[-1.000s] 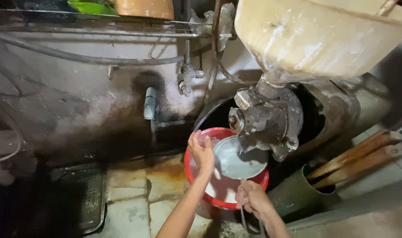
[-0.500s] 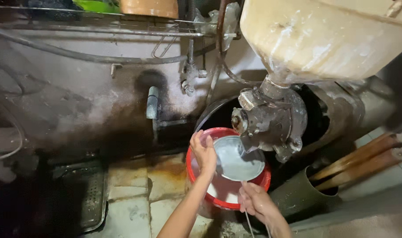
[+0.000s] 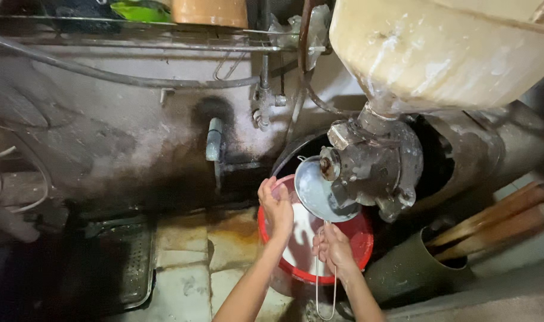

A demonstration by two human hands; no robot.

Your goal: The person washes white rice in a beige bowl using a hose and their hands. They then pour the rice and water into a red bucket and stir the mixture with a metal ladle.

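Strainer (image 3: 319,194), a round metal one coated in white paste, is tilted up against the grey spout of the grinder (image 3: 373,170), its wire handle (image 3: 325,280) running down toward the camera. Right hand (image 3: 333,247) is closed around the top of that handle, just below the strainer's rim. Left hand (image 3: 278,206) hangs over the near-left rim of the red bucket (image 3: 358,238), fingers curled and smeared white; whether it grips anything I cannot tell.

Below the strainer, the bucket holds white liquid and sits on the wet stone floor (image 3: 182,262). Its far edge is tucked under the grinder body, so open room above it lies only on the near and left sides, where both forearms come in. Overhead, the cream-coloured hopper (image 3: 439,53) crowds the upper right. A dark metal cylinder (image 3: 409,274) stands just beside the bucket's right edge, with wooden sticks (image 3: 492,223) leaning out of it. To the left, well apart, a metal tray (image 3: 113,262) lies on the floor, and a pipe (image 3: 214,140) stands against the stained wall.
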